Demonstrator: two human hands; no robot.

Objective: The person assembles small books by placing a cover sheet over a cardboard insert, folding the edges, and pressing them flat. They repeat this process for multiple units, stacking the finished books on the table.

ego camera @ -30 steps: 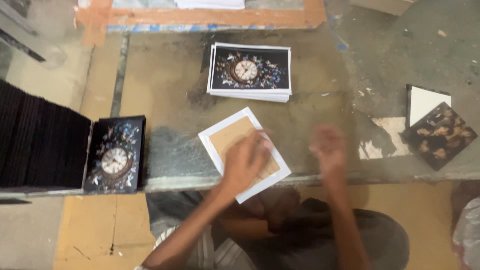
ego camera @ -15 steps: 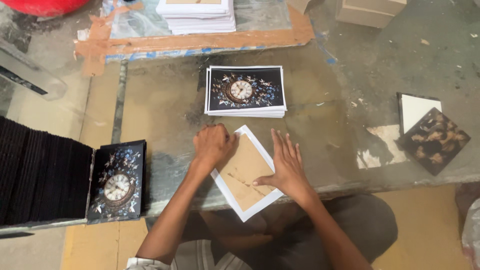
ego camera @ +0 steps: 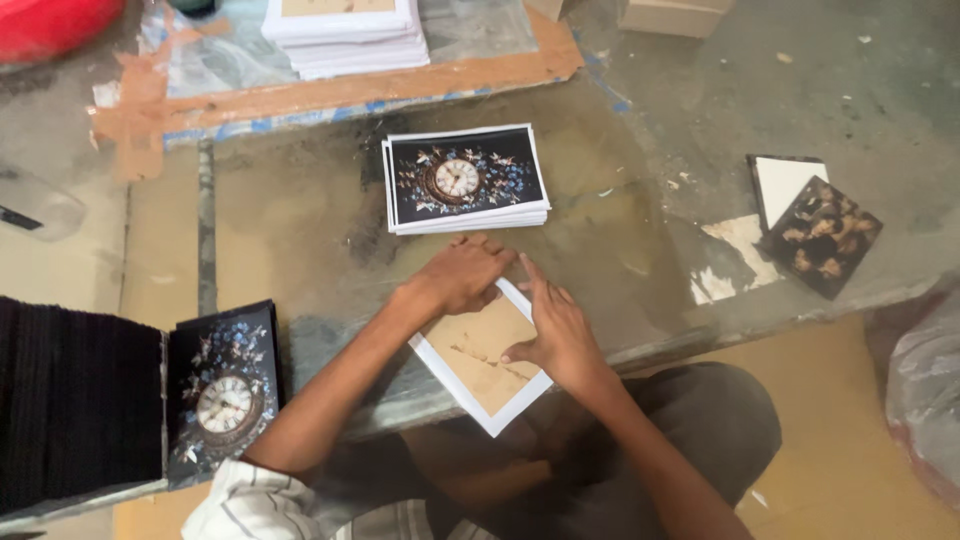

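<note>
In the head view, the left hand (ego camera: 462, 275) is lying palm down on the far corner of a brown board with a white border (ego camera: 482, 357), fingers curled slightly and pressing rather than gripping. The right hand (ego camera: 556, 333) is resting flat on the board's right edge, fingers stretched out and together, also clamped on nothing. The two hands are sitting just beside each other, nearly touching at the board's upper corner. The board is lying tilted at the near edge of the worn table (ego camera: 300, 240), one corner hanging over that edge. Just beyond the hands, a stack of clock-printed sheets (ego camera: 465, 180) is sitting flat. At the left, a dark clock-printed panel (ego camera: 222, 390) is leaning beside a row of black boards (ego camera: 75, 400). At the right, a dark mottled square (ego camera: 822, 238) is overlapping a white square (ego camera: 785, 185). A pile of white-edged boards (ego camera: 345, 35) is lying at the far side.
</note>
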